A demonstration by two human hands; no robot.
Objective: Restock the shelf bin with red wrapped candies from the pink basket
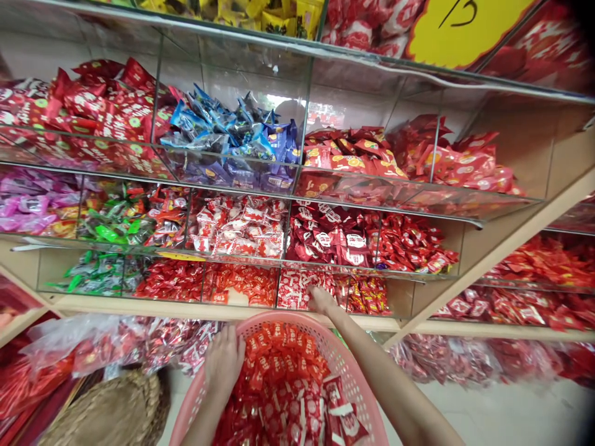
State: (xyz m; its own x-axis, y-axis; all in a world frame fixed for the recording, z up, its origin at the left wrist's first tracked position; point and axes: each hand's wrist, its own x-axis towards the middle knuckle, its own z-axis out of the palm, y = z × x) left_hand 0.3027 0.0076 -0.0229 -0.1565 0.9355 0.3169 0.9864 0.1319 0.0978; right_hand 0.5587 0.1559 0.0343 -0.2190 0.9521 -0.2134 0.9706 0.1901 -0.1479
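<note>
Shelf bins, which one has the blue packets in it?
The clear bin mid-shelf, second row down: its blue packets set it apart from the bins on either side, which hold red packets.

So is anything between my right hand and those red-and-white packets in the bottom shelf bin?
Possibly: the bin's clear front panel runs across the red-and-white packets, and your right hand is right at it. I can't tell whether the hand is in front of or behind that panel. Nothing else visible stands in the way.
</note>
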